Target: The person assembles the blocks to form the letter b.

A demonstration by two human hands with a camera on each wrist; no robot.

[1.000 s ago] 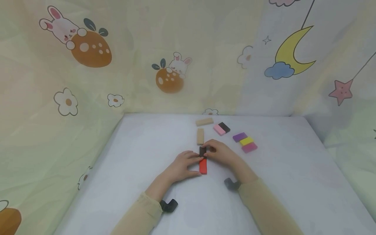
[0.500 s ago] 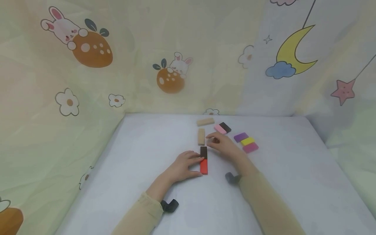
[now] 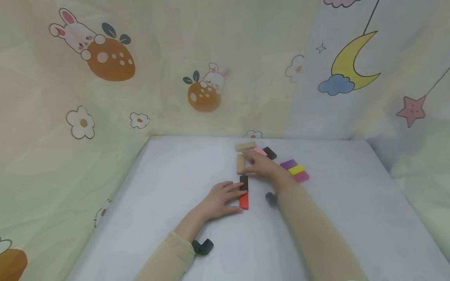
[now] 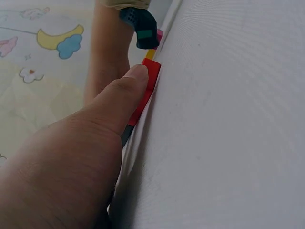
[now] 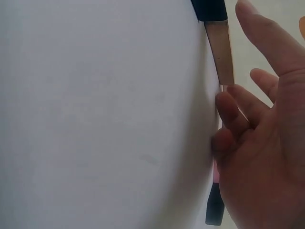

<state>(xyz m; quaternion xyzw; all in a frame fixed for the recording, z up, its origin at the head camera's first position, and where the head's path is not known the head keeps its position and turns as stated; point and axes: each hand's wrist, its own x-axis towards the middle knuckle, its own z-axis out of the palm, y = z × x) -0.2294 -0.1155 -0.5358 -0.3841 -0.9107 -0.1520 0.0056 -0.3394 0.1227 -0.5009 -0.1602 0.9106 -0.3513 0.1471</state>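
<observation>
Four blocks' worth of line runs away from me in the head view: a red block (image 3: 244, 203), a black block (image 3: 244, 180), a plain wooden block (image 3: 240, 163), then a second wooden block (image 3: 246, 146) lying crosswise. My left hand (image 3: 218, 200) rests beside the red and black blocks, fingers stretched over their meeting ends. Its thumb touches the red block (image 4: 148, 86) near one end in the left wrist view. My right hand (image 3: 261, 164) spans the nearer wooden block (image 5: 220, 52), index finger by its far end and thumb by its near end; a gap shows between thumb and block.
Right of the far wooden block lie a pink block (image 3: 259, 150) and a dark block (image 3: 270, 153). Purple (image 3: 288, 164), yellow (image 3: 297, 169) and magenta (image 3: 302, 176) blocks sit close by the right forearm. A printed cloth (image 3: 168, 97) walls the white table.
My right hand has left the black block and moved away from me to the nearer wooden block. The left hand stays put, its fingers reaching slightly farther over the blocks.
</observation>
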